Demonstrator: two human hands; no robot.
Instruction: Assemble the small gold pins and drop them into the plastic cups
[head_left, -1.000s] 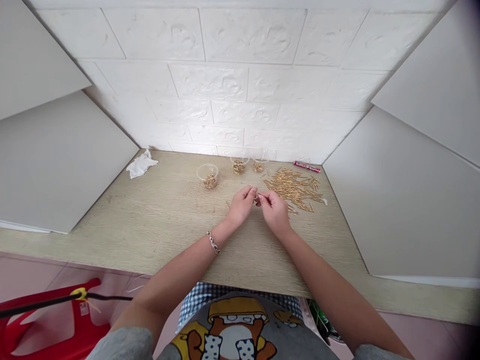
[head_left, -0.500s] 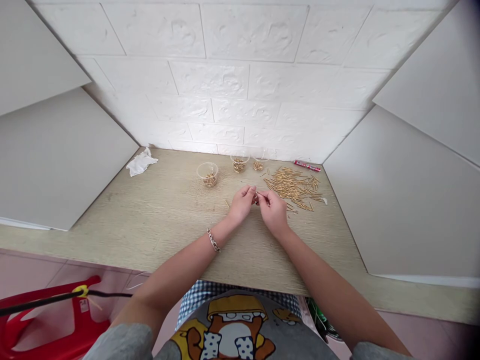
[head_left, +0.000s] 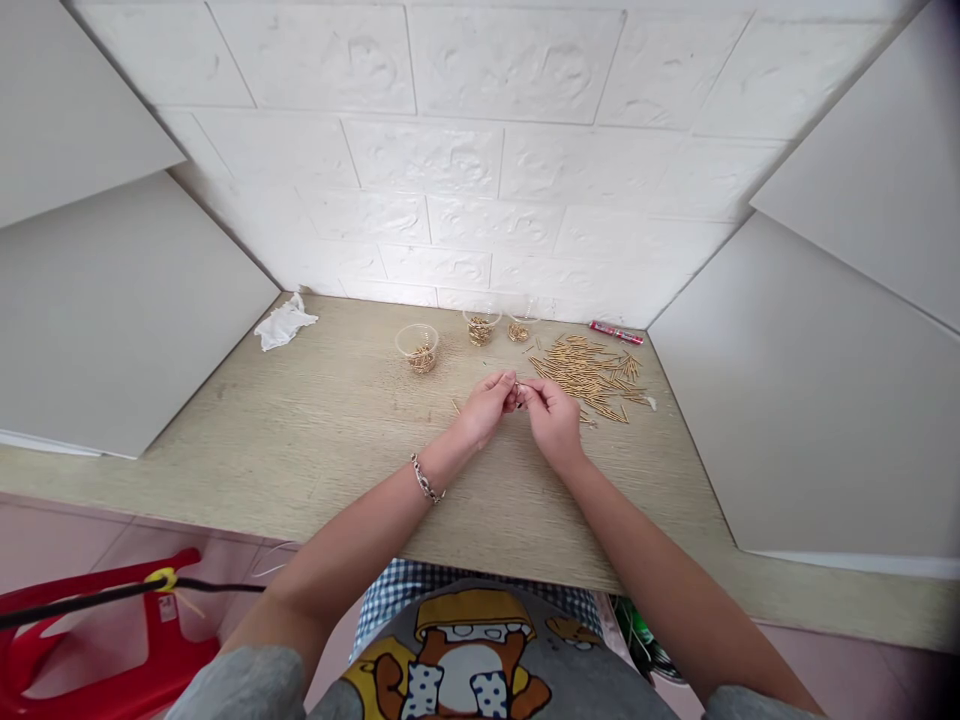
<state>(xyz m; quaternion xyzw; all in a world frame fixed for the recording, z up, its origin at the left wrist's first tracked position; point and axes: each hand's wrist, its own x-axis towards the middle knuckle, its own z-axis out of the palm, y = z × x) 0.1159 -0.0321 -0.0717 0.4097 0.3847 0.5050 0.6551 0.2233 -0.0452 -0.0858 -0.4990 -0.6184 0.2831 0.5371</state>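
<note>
My left hand point(head_left: 486, 410) and right hand point(head_left: 553, 422) pinch a small piece point(head_left: 519, 385), too tiny to identify, above the desk point(head_left: 315, 410); pins point(head_left: 577, 368) lie just beyond the right. I judge this step fine fingertip work; the next move calls for steadiness.

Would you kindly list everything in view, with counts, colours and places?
table: one, pale, across the middle
wall: one, white, behind table
rods: many, golden, mostly table's right side
cups: three, clear, near the wall
small pieces: many, golden, inside the cups
packet: one, red, right rear
crumpled sheet: one, white, left rear
panels: four, grey, two per side
furniture: one piece, red, lower left
cable: one, black, lower left
floor: one, pink, below
unclear items: uncounted, green, lower right
bracelet: one, silver, lower centre
checked cloth: one, blue-white, bottom
shirt: one, grey, bottom
left hand: one, bare, centre, pinching a small item
right hand: one, bare, beside it, likewise pinching
</note>
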